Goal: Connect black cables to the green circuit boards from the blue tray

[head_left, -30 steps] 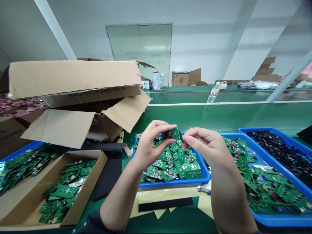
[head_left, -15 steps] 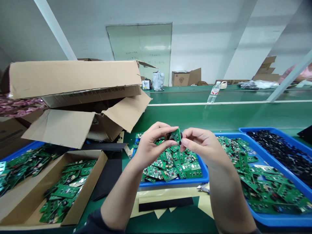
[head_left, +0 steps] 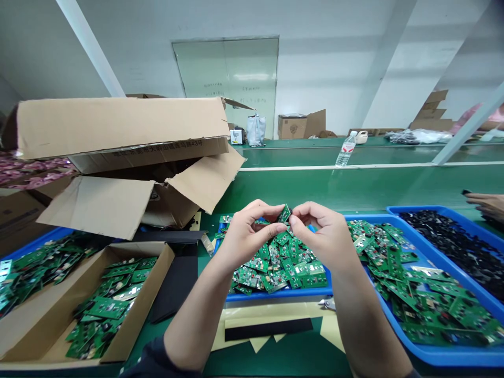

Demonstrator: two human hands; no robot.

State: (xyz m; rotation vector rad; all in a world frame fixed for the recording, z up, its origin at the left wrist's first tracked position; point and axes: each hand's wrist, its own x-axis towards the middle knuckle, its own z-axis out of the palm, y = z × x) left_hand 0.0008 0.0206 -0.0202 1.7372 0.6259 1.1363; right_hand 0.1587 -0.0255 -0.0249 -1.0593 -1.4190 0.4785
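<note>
The board (head_left: 284,213) is up in the air between my hands, tilted on a corner, just above the far end of the tray (head_left: 275,295). My left hand (head_left: 246,236) pinches it from 9 o'clock with thumb and forefinger, the other fingers curled. My right hand (head_left: 326,236) pinches it from 3 o'clock the same way, so the fingertips nearly meet around it. Whether anything small sits under my right thumb I cannot tell.

To do this well, I judge, I should keep my fingertips on the board's edges and off its parts. I should also press evenly from both sides so it does not twist, and hold it over the tray so a slip lands among the loose boards (head_left: 283,262) there.

At 6 o'clock, by my wrists, lie the cutters (head_left: 326,303) and a black strip (head_left: 268,329) on paper (head_left: 236,317). At 3 o'clock is the right tray (head_left: 452,359) with more boards. Past it is the far tray (head_left: 433,209) of black parts, with someone else's hand (head_left: 486,202) near its far side. At 8 o'clock a box (head_left: 23,325) holds boards, and at 10 o'clock a big box (head_left: 118,126) lies open. A bottle (head_left: 345,149) stands at 1 o'clock, well off.
</note>
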